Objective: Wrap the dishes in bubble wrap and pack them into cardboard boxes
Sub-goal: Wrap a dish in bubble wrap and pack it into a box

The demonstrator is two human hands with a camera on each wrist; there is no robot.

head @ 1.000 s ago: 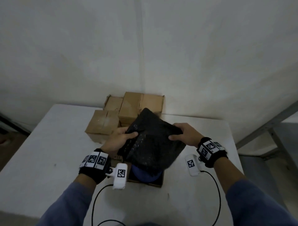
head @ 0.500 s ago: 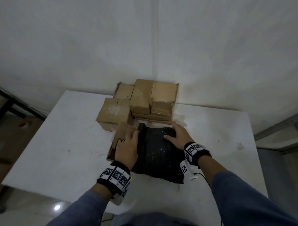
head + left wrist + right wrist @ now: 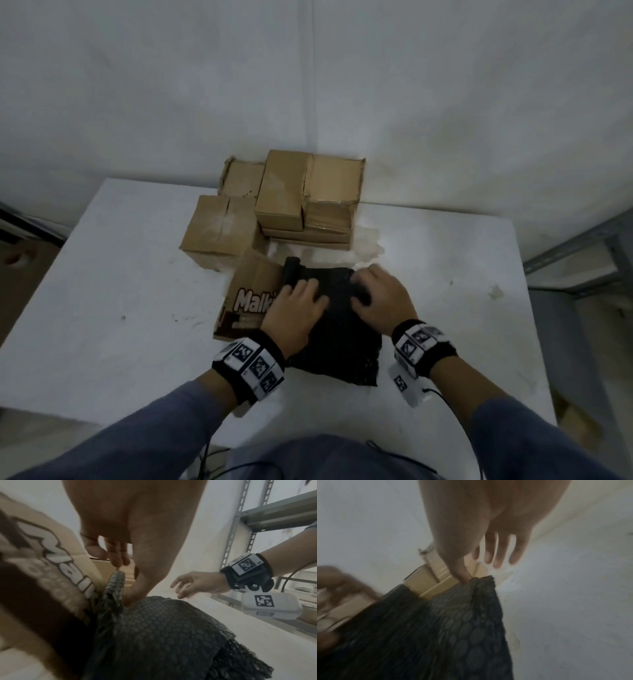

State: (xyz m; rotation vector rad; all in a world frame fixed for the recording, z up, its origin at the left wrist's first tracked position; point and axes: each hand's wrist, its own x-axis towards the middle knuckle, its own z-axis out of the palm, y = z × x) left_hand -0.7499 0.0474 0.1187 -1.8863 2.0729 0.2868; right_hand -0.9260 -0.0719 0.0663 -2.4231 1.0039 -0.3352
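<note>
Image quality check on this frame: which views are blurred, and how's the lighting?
Head view: dim, flat light, wide-angle bend at the table edges, mostly sharp; left hand and right hand readable on the black bubble wrap. Left wrist view: printed box smeared, wrap texture crisp. Right wrist view: heavy motion blur, worst at lower left.

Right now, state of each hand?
Left hand: open, fingers and thumb press down on the black bubble wrap.
Right hand: open, fingers spread, thumb touching the wrap's far edge.
</note>
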